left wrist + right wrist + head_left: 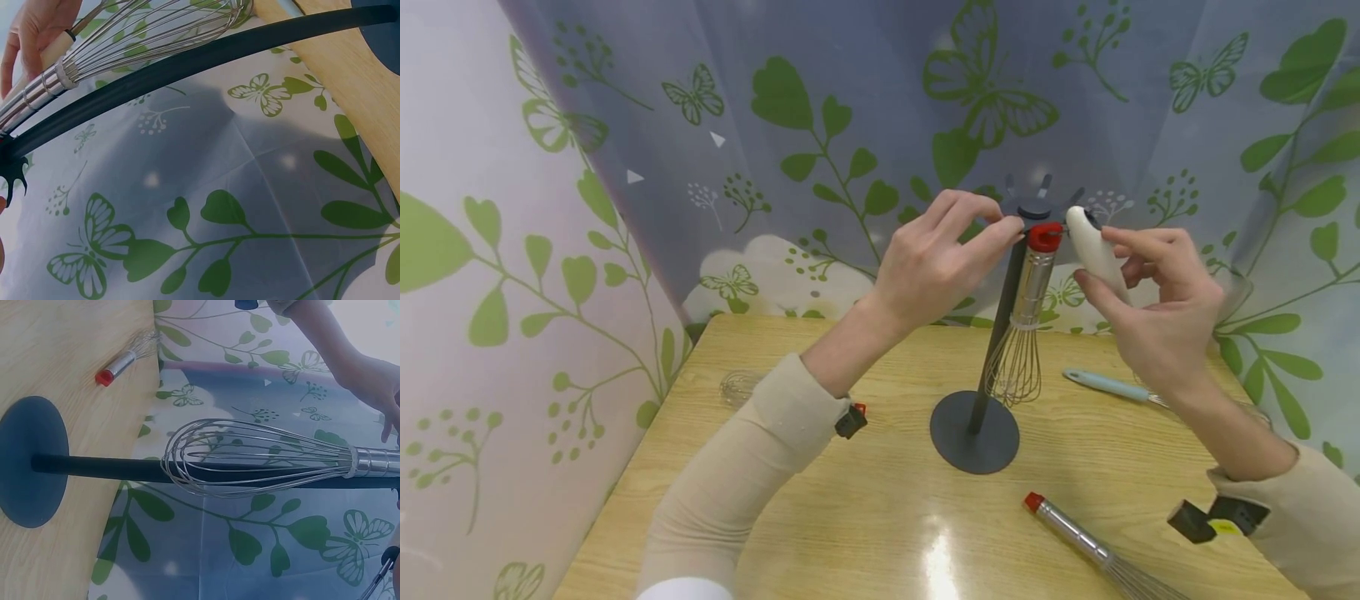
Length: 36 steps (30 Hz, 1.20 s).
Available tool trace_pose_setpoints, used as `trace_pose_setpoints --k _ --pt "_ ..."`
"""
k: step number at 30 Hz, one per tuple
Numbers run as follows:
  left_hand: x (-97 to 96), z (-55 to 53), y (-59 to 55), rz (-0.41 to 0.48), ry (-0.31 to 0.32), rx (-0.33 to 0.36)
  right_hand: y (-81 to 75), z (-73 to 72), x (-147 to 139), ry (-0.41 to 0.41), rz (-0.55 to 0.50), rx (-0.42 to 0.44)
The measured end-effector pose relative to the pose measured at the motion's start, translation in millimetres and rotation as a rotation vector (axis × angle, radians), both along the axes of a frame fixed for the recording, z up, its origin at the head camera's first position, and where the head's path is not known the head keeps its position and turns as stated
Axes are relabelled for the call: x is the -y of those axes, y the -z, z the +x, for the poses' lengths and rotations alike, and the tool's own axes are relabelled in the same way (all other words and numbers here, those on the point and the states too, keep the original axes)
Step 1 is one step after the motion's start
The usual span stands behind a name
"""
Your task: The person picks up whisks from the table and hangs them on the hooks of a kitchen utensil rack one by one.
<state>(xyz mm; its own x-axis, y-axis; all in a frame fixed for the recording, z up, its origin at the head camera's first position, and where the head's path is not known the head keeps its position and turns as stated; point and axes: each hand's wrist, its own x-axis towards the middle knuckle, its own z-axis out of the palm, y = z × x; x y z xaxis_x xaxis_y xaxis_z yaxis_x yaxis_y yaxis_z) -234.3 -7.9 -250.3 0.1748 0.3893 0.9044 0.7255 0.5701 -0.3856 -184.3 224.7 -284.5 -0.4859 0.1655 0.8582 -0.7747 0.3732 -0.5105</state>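
A dark stand with a round base (974, 454) and hooks at its top stands on the table. From one hook hangs a steel whisk (1027, 292) with a red end, wires down. My left hand (936, 258) pinches the stand's top at the left of that whisk; its fingertips are mostly out of the left wrist view. Just right of the hooks, my right hand (1172, 308) grips the white handle (1093, 250) of another whisk between thumb and fingers. The handle's upper end is close to a hook; whether they touch cannot be told. My right hand hides its wires in the head view.
Another red-ended steel whisk (1078, 537) lies at the front right. A whisk with a light blue handle (1105, 383) lies at the right. Behind my left forearm lies a further whisk (122, 362) with a red end. A leaf-patterned cloth (850, 83) hangs behind the table.
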Motion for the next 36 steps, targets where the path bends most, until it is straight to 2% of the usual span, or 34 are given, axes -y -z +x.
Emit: trace_pose_setpoints --k 6,13,36 --pt "-0.1 0.1 0.0 0.005 -0.004 -0.004 2.3 -1.2 1 0.003 0.027 0.012" --pt "-0.9 0.0 -0.6 0.007 0.003 -0.006 2.8 -1.1 2 -0.032 0.093 0.048" --pt "-1.4 0.3 -0.3 -0.002 -0.001 0.006 12.0 -4.6 10 -0.091 0.011 0.052"
